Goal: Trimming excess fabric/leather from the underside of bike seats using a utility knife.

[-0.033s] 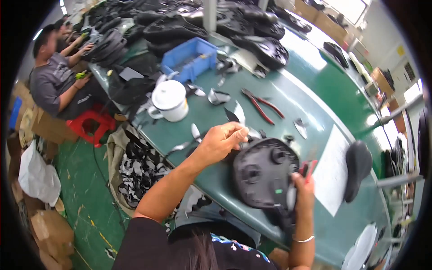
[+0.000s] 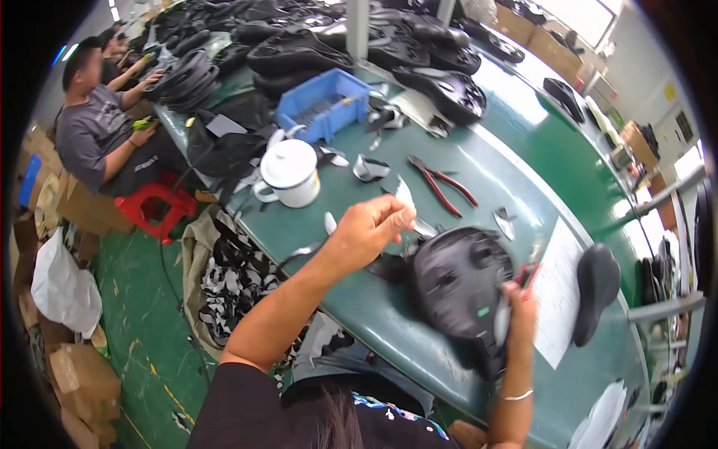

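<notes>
A black bicycle saddle (image 2: 456,288), blurred, lies underside up on the green table's near edge (image 2: 374,314). My right hand (image 2: 516,318) grips its right rim, and a small red tool tip (image 2: 527,274) shows by the fingers. My left hand (image 2: 370,228) is raised just left of the saddle. Its fingers are pinched shut on a small pale strip (image 2: 404,196) that sticks up from the fingertips.
A white lidded mug (image 2: 289,173), red-handled pliers (image 2: 441,185), pale scraps and a blue bin (image 2: 323,103) lie farther back. A sheet of paper (image 2: 557,299) and another black saddle (image 2: 594,288) are at the right. Stacked saddles fill the far end. Seated people work at the left.
</notes>
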{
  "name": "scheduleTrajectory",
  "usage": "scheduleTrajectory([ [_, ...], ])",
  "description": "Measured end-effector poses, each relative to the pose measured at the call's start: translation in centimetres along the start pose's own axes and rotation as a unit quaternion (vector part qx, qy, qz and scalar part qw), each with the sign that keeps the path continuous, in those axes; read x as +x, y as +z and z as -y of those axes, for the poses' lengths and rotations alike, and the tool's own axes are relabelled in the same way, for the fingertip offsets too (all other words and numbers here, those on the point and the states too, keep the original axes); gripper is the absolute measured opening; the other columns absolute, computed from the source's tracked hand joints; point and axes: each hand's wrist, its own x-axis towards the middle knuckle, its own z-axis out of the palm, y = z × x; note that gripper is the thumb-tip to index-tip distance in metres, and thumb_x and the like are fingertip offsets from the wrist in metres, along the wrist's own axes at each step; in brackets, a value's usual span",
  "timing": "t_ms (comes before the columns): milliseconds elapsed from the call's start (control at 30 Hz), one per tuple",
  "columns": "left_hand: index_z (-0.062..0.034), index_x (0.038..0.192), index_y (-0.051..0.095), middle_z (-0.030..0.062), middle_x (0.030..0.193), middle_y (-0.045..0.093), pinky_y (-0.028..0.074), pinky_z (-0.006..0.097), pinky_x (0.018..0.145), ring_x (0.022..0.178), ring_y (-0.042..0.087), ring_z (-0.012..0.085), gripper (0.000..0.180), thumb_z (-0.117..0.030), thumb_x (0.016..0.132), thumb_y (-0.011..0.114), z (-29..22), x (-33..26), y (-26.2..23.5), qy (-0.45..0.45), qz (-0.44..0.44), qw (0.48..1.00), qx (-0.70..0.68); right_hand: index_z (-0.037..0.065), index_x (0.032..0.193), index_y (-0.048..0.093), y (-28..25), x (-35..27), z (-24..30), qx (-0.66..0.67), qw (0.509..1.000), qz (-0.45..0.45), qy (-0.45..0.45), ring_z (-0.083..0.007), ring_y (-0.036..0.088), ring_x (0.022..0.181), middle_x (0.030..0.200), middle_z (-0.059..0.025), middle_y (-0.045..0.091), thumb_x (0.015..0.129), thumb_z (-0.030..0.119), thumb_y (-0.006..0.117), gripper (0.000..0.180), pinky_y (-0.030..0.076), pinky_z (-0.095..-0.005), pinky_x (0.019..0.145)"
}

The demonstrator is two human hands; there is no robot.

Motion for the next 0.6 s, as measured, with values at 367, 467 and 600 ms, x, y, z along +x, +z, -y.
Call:
scheduleTrajectory([
  [367, -0.0177, 0.129, 0.043, 0.0145, 0.109, 0.048, 0.049, 0.039, 0.076, 0.093, 0.053, 0.0286, 0.049, -0.031, 0.086, 0.063, -5.1, 20.9, -19.4, -0.065, -0.367, 0.928, 0.003, 0.006, 0.102, 0.051, 1.8, 10.0, 2.1, 0.149, 0.989, 0.019, 0.01, -0.013, 0.062, 0.065, 0.085, -0.0096, 0.064, 0.095, 0.033, 0.054, 0.028, 0.051, -0.0248, 0.047],
  [467, -0.0198, 0.14, 0.033, 0.019, 0.135, 0.043, 0.049, 0.048, 0.08, 0.104, 0.052, 0.0391, 0.062, -0.034, 0.087, 0.061, -1.2, 27.4, -24.2, -0.118, -0.388, 0.908, 0.109, 0.004, 0.109, 0.047, 4.1, 9.3, 0.6, 0.114, 0.993, 0.008, -0.006, -0.0113, 0.057, 0.052, 0.075, -0.008, 0.06, 0.096, 0.028, 0.053, 0.028, 0.049, -0.024, 0.041],
  [600, -0.0138, 0.117, 0.051, 0.0157, 0.127, 0.052, 0.05, 0.049, 0.079, 0.111, 0.054, 0.034, 0.039, -0.029, 0.082, 0.062, 2.4, 30.7, -26.8, -0.115, -0.496, 0.838, 0.195, 0.003, 0.112, 0.045, 4.1, 9.6, 0.1, 0.089, 0.996, 0.029, -0.011, -0.0105, 0.056, 0.049, 0.073, -0.0077, 0.059, 0.096, 0.027, 0.053, 0.031, 0.049, -0.0236, 0.041],
])
